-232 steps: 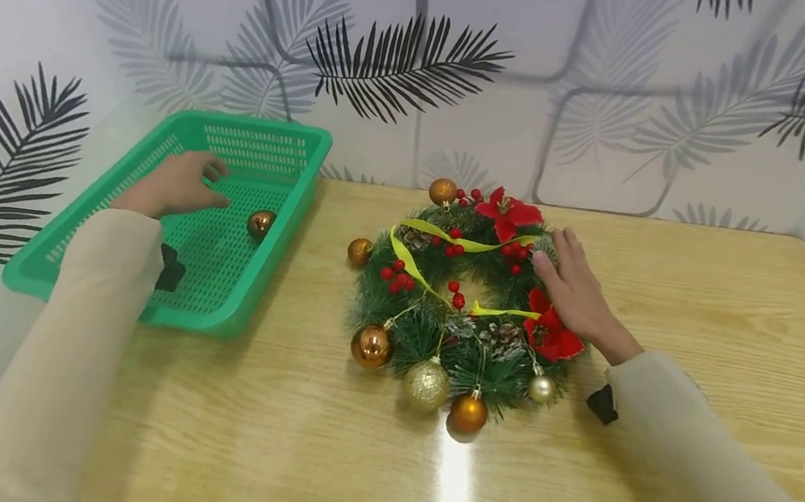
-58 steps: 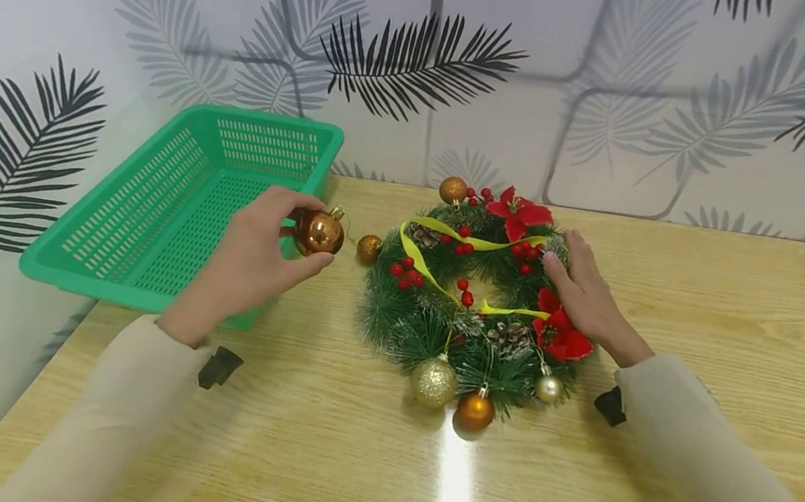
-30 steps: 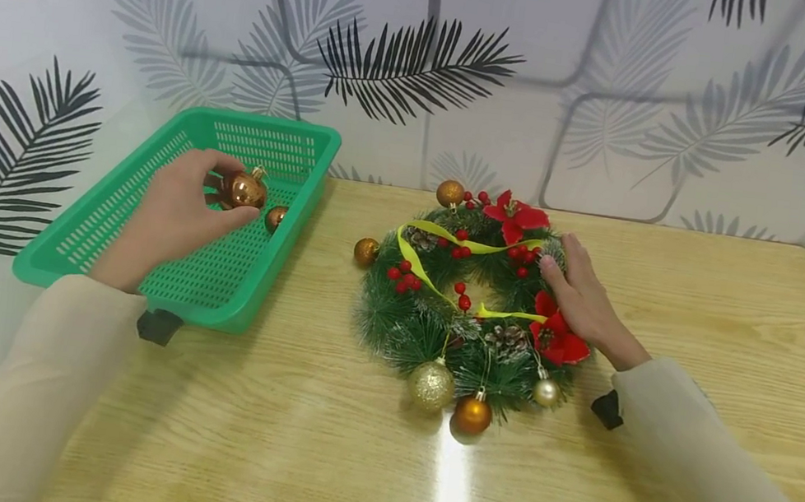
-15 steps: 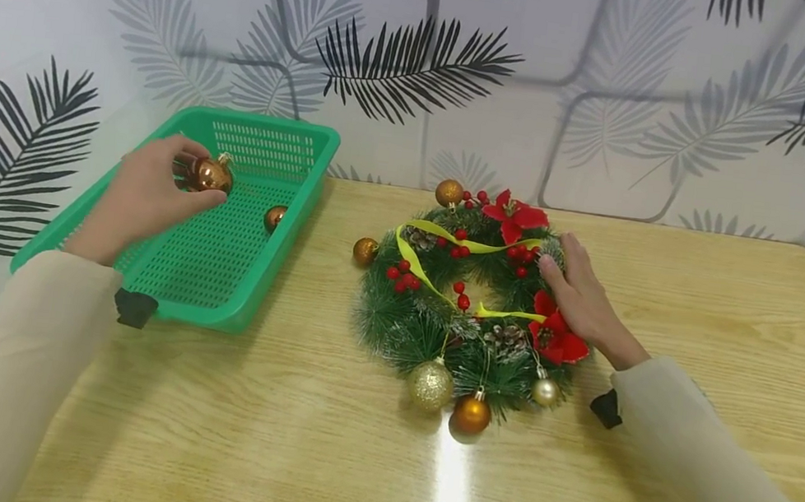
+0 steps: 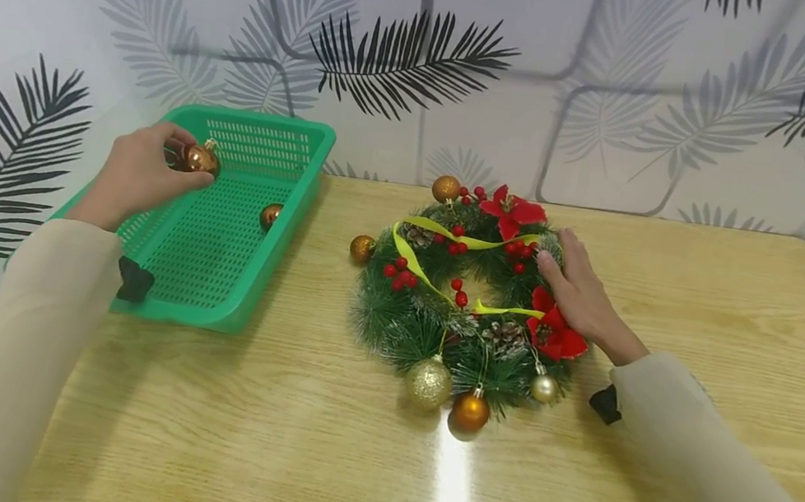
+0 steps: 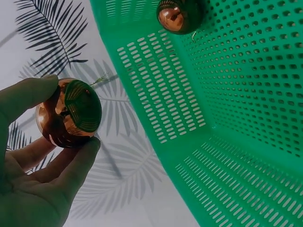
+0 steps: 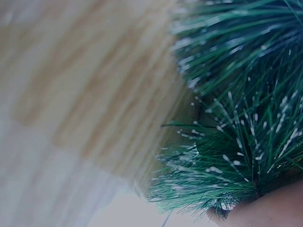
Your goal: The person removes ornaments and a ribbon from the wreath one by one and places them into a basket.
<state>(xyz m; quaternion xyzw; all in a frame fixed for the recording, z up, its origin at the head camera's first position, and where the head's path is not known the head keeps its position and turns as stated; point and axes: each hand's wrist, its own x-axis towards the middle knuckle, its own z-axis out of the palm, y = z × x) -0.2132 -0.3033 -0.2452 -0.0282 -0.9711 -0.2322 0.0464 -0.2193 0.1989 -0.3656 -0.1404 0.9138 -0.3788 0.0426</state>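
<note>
My left hand (image 5: pixel 147 168) pinches a shiny copper bauble (image 5: pixel 200 159) between thumb and fingers, over the left part of the green plastic basket (image 5: pixel 240 299). In the left wrist view the bauble (image 6: pixel 71 113) is clear of the basket wall, its gold cap and loop pointing away. Another copper bauble (image 5: pixel 270 217) lies in the basket by its right side. My right hand (image 5: pixel 584 292) rests with straight fingers on the right side of a green wreath (image 5: pixel 395 316). Red poinsettias (image 5: pixel 511 212), berries, pinecones and a yellow ribbon (image 5: pixel 412 260) decorate the wreath.
Around the wreath hang a gold glitter bauble (image 5: pixel 428 382), an orange bauble (image 5: pixel 469 413), a small pale gold bauble (image 5: pixel 544 388) and two small glittery orange ones at the left and top. The wooden table (image 5: pixel 263 426) meets a leaf-patterned wall (image 5: pixel 479 102) behind.
The copper bauble formerly at the wreath's lower left edge is now in my left hand. That hand has carried it leftward over the basket. My right hand has stayed on the wreath.
</note>
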